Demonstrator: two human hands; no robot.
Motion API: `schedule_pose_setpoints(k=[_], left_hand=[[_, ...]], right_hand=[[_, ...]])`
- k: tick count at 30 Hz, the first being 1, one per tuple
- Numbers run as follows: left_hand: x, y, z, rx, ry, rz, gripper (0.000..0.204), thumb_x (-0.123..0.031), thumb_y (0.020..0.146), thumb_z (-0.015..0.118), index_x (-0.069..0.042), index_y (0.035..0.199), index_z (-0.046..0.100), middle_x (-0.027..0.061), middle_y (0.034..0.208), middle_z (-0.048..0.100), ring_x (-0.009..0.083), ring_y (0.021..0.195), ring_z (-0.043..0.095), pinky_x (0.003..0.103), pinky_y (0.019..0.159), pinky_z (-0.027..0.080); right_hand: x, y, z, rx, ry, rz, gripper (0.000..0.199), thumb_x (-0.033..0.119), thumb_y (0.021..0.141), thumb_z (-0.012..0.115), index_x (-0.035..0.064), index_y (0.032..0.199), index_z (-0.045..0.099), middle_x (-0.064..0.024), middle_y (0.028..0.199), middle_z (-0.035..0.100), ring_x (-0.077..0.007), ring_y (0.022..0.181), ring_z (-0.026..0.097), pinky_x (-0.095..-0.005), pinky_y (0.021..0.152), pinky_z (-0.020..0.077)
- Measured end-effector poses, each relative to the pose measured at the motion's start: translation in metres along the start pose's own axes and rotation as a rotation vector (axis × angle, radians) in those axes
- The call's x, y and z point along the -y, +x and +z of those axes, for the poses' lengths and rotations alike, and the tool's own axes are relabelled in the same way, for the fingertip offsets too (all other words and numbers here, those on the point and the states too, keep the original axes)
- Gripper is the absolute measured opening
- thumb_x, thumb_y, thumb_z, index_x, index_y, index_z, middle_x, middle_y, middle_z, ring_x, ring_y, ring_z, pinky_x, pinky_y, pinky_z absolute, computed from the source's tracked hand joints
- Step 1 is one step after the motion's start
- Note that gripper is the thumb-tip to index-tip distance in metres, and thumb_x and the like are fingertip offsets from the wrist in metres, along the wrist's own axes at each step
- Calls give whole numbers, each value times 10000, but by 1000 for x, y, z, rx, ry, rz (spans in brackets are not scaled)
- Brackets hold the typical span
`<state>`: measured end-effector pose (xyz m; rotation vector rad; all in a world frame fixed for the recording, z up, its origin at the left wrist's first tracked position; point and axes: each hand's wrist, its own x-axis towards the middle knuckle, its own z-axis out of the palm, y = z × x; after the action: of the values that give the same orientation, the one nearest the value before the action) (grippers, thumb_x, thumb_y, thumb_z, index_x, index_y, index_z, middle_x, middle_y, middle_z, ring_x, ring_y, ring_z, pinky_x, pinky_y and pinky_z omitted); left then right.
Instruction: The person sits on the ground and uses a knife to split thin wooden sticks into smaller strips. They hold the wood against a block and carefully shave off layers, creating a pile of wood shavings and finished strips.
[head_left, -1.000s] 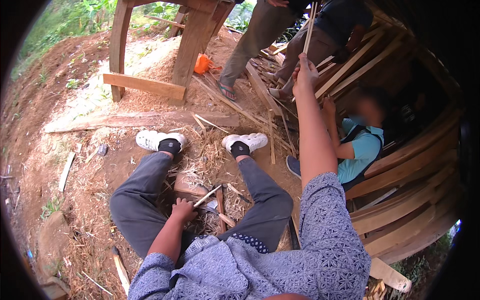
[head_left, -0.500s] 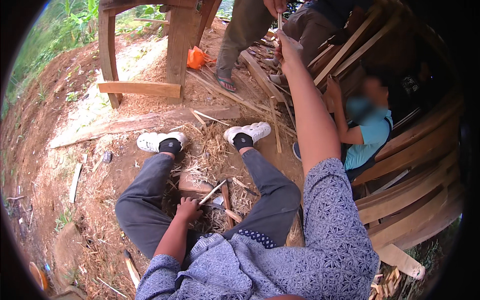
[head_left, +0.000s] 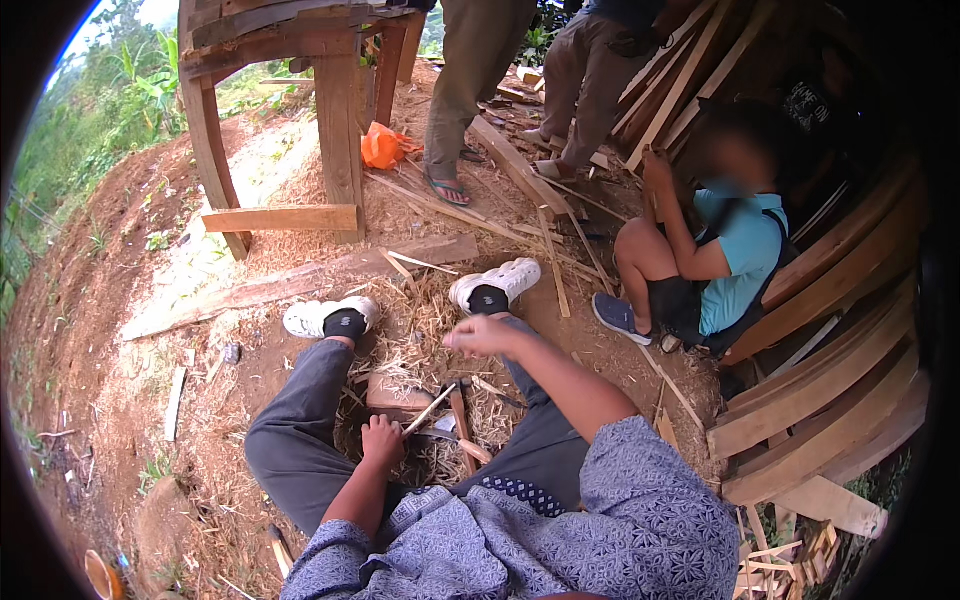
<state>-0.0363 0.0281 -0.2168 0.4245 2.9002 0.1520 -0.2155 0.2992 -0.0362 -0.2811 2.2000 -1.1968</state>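
I take the small wooden block [head_left: 398,392] between my knees as my marker. Left of it and a little nearer me, my left hand [head_left: 381,441] is curled shut around the near end of a thin wood stick [head_left: 430,409], which slants up over the block's right edge. I judge the stick light, stiff and dry, likely to snap if bent, so the grip belongs low on its end, where it sits now. Right of the block and above it, my right hand [head_left: 484,336] hovers empty, fingers loosely bunched together. Under the block lies a bed of pale shavings [head_left: 420,320]. Farther right, a seated person [head_left: 722,250] faces the stacked curved planks [head_left: 830,370].
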Motion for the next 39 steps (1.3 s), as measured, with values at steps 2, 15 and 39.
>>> schedule_pose_setpoints(k=[2, 15, 39], left_hand=[[0, -3, -6, 12, -135, -72, 278, -301, 919, 588, -75, 1060, 664, 152, 1083, 694, 351, 1047, 675, 521, 835, 513], [-22, -38, -68, -111, -622, -243, 273, -341, 923, 674, -102, 1056, 679, 190, 945, 745, 398, 902, 718, 507, 781, 565], [-31, -73, -107, -664, -875, -129, 220, -227, 1042, 557, -19, 1054, 627, 180, 959, 600, 384, 892, 632, 440, 776, 497]], right_hand=[[-81, -15, 64, 48, 10, 179, 475, 527, 911, 741, 60, 996, 748, -15, 777, 688, -100, 621, 604, -272, 529, 498], [-184, -48, 186, -327, -363, 319, 710, 434, 576, 910, 76, 1088, 572, -152, 969, 702, -344, 922, 706, -429, 825, 569], [-170, -62, 176, -293, -412, 452, 661, 510, 783, 746, -11, 1180, 666, -250, 1122, 718, -367, 1063, 707, -442, 934, 547]])
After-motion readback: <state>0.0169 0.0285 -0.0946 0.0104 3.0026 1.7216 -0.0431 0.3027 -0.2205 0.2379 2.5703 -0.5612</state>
